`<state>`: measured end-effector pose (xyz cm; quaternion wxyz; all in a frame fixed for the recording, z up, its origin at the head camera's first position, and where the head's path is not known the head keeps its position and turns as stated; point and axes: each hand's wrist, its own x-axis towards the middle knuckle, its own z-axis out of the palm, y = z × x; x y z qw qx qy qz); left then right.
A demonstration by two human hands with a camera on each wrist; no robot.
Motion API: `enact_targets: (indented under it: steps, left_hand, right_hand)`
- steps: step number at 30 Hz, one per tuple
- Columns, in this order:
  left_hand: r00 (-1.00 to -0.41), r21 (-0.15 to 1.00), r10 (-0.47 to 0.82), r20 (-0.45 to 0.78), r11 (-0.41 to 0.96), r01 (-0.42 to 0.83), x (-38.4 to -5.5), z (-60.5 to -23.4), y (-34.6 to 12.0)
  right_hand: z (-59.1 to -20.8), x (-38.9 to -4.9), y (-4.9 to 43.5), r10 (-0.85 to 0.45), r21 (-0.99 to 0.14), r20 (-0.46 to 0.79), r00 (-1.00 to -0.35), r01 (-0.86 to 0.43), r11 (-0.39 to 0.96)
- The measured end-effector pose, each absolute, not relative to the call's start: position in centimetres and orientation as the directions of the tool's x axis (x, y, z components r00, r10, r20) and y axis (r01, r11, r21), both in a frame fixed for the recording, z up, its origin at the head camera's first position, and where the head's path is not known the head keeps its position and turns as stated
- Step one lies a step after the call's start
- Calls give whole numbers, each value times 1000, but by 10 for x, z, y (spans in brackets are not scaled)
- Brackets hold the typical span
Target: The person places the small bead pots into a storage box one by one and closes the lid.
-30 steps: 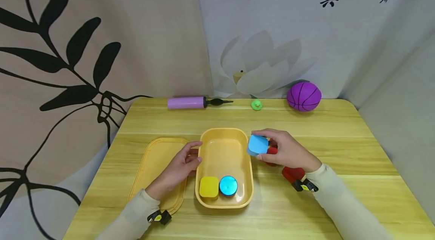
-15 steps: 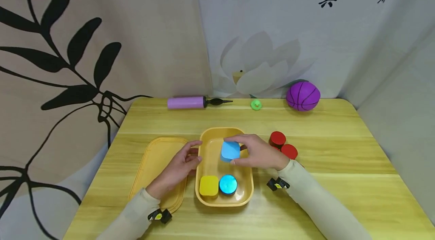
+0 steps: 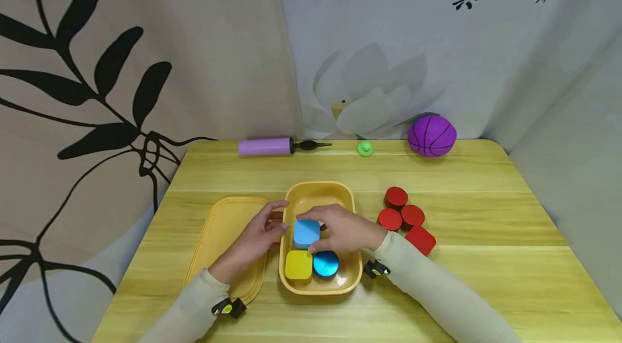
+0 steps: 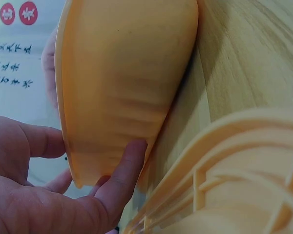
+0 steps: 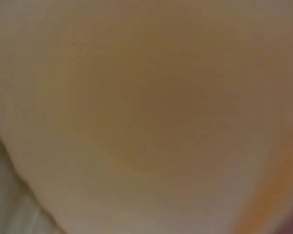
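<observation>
My right hand pinches a light blue rounded square block between thumb and fingers, inside the yellow box. Just in front of that block are a yellow square block and a shiny blue round block. On the box's left side, the fingertips of my left hand rest at the wall. The left wrist view shows those fingers extended against the box wall, not wrapped round it. The right wrist view is a close, blurred surface.
A yellow lid lies left of the box, partly under the left forearm. Several red blocks sit to the right. Along the back edge are a purple hand pump, a small green duck toy and a purple ball.
My right hand has carried the light blue block leftward from beside the red blocks, over the rim and down behind the yellow block. The left hand has stayed in place.
</observation>
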<state>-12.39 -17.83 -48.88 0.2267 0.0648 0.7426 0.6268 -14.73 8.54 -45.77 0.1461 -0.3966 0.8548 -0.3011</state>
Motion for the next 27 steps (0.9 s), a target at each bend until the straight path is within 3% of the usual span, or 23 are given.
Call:
enact_targets:
  steps: [14, 27]
  left_hand:
    - [-883, 962, 398, -247, 210, -174, -123, -488, -180]
    - [-881, 963, 402, -250, 200, -182, -123, -488, -181]
  right_hand:
    - [-469, -144, 67, -824, -581, -83, -560, -645, 497]
    - [-465, -146, 73, -804, -618, -4, -594, -631, 469]
